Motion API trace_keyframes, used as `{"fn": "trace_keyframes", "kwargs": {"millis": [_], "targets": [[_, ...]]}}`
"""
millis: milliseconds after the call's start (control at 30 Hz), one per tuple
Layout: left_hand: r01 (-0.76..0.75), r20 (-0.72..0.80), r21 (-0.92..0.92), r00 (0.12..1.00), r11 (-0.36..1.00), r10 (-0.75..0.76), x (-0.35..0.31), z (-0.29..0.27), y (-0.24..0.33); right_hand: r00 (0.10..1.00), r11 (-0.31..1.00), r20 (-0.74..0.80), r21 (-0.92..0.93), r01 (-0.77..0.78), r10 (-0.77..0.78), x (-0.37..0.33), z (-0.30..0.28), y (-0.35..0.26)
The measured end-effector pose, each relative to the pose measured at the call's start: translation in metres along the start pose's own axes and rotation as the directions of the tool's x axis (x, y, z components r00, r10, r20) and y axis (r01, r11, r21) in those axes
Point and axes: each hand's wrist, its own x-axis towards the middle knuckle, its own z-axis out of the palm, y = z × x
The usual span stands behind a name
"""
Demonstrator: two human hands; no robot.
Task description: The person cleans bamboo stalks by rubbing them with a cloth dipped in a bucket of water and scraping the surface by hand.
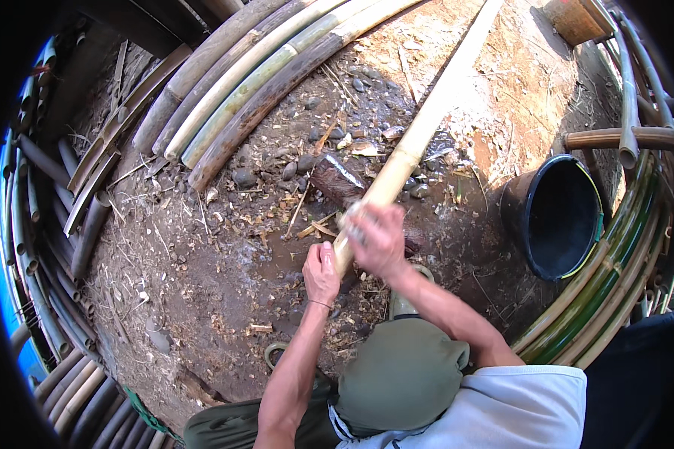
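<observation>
A long pale bamboo pole (404, 161) slants from between my hands up to the top edge, brightly sunlit at its far part. Its near end lies in my left hand (322, 273), which is closed around it. Just above, my right hand (378, 239) bends over the pole, smeared by motion. Something small and greyish shows at its fingers, pressed to the bamboo; its kind cannot be made out. Under the pole lies a short, dark, wet log (337, 178), crossing beneath it.
A black bucket (513, 206) stands on the right, beside a bundle of green and tan bamboo (584, 299). Several thick poles (225, 105) lie at the upper left. Cut bamboo lengths (49, 299) are stacked along the left. Stones and shavings litter the dirt floor (225, 299).
</observation>
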Motion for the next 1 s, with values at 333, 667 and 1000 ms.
{"fn": "trace_keyframes", "kwargs": {"millis": [333, 667, 1000], "targets": [[0.872, 0.872, -0.318, 0.423, 0.372, -0.246, 0.043, -0.013, -0.014, 0.937, 0.942, -0.316, -0.245, -0.232, 0.148, 0.084, -0.008, 0.118], [0.487, 0.482, -0.630, 0.856, 0.605, -0.186, -0.005, -0.019, -0.012, 0.984, 0.987, -0.170, -0.135, -0.083, 0.059, 0.045, -0.010, 0.089], [0.702, 0.693, -0.643, 0.703, 0.307, -0.156, 0.010, -0.016, -0.036, 0.982, 0.978, 0.034, 0.108, 0.179, -0.184, -0.029, 0.000, -0.002]]}}
